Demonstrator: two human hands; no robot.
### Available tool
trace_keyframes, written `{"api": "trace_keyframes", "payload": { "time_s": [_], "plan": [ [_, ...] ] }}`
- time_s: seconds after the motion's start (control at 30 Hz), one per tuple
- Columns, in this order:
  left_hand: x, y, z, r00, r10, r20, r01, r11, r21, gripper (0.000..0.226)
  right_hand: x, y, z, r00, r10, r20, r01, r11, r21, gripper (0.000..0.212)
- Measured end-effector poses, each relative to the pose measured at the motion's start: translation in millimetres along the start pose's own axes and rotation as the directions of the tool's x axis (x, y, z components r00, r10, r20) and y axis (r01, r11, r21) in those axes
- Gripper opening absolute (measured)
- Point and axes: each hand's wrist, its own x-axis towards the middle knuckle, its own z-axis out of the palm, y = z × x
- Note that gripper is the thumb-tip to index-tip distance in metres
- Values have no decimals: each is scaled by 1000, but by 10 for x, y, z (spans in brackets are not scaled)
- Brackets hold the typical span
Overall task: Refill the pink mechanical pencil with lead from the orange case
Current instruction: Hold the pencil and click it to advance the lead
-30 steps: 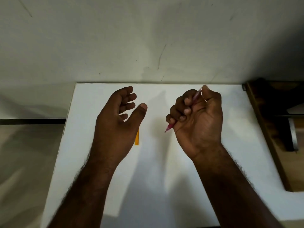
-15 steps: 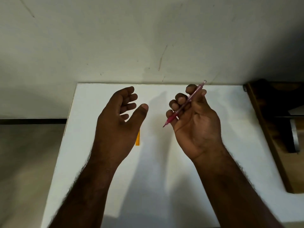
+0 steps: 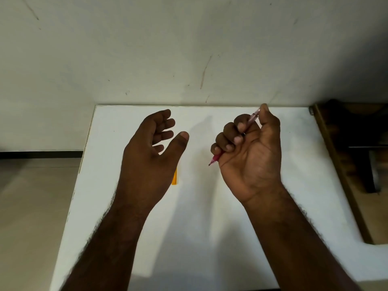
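My right hand [image 3: 251, 156] is raised over the white table [image 3: 210, 238], fingers curled around the pink mechanical pencil [image 3: 215, 159]. The pencil's tip points down and left below my fist, and its clear top end sits under my thumb. My left hand [image 3: 150, 156] hovers to the left, palm turned inward, fingers loosely apart, holding nothing. The orange case [image 3: 174, 177] lies flat on the table; only a narrow strip of it shows beside my left palm, the rest is hidden.
A scuffed pale wall [image 3: 189, 49] rises right behind the table's far edge. Dark wooden furniture [image 3: 346, 154] stands against the table's right side. To the left, the table ends at a beige floor [image 3: 31, 217].
My right hand has closed back into a fist on the pencil, with the thumb now over its top end. The left hand has stayed in place.
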Motion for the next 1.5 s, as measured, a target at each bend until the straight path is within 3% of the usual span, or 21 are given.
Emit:
{"api": "trace_keyframes", "payload": {
  "time_s": [1.5],
  "plan": [
    [15,-23,4,1000,-11,3,11,1000,27,43,6,18,-68,999,38,-6,-37,994,104,45]
  ]
}}
